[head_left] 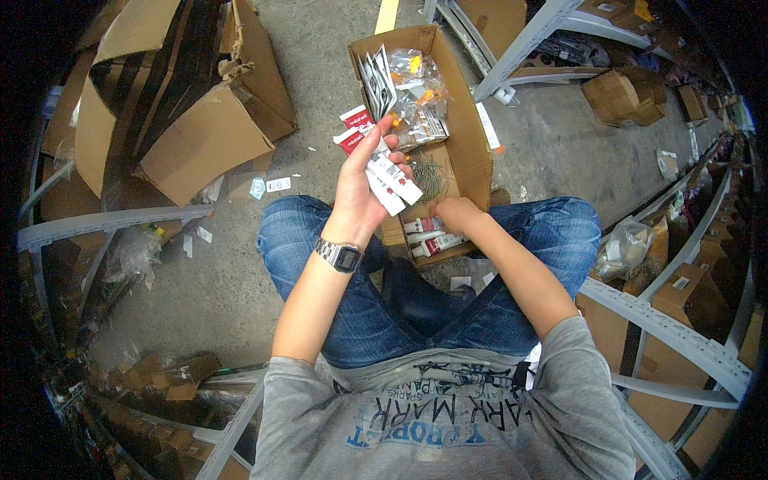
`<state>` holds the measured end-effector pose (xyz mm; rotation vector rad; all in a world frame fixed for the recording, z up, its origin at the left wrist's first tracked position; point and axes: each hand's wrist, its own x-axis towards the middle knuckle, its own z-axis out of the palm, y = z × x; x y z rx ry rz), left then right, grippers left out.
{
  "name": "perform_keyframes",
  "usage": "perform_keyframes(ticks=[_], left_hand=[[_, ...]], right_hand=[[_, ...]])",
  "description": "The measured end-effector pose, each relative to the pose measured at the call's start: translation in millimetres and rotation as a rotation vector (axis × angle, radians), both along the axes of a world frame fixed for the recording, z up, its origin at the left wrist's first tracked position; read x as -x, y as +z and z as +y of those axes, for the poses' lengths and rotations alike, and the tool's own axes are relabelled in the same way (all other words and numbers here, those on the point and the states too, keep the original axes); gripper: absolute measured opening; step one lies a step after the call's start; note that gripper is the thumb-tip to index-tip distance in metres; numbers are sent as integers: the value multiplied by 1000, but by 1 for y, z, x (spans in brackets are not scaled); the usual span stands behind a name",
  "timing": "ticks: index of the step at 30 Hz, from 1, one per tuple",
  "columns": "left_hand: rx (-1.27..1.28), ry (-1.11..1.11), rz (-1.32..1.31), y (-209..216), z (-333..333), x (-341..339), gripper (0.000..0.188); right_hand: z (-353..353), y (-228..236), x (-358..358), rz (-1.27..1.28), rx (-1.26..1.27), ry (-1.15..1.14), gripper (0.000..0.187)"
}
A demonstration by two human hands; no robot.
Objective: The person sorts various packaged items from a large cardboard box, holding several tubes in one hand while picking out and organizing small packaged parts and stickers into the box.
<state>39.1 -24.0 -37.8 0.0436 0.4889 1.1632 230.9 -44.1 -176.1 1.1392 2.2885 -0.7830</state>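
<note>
My left hand is raised over the near left side of an open cardboard box, its fingers closed round several red-and-white tubes. They fan out, some ends past the thumb and others below the palm. Inside the box's near end is my right hand, fingers curled downward beside more red-and-white tubes; its fingertips and whatever they grip are hidden. Thin metal pieces lie in the middle of the box. Farther back are clear plastic bags with orange parts and a stack of printed leaflets.
The box stands on the concrete floor between my bent knees. A large torn carton is at the left, with grey metal shelving beside it. More shelving and a small open carton are on the right. Paper scraps litter the floor.
</note>
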Motion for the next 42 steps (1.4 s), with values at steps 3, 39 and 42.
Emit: perform_keyframes(ticks=[3,39,42], left_hand=[[-2,-5,-1,0,0,-1,34],[-53,-240,442,5,-18,-31,37],[-24,-216,417,-6,-17,-37,28]], right_hand=[[0,-7,0,-25,-9,11,37],[9,159,4,1273,423,-1070,20],[-8,151,4,1003,26,-828,41]])
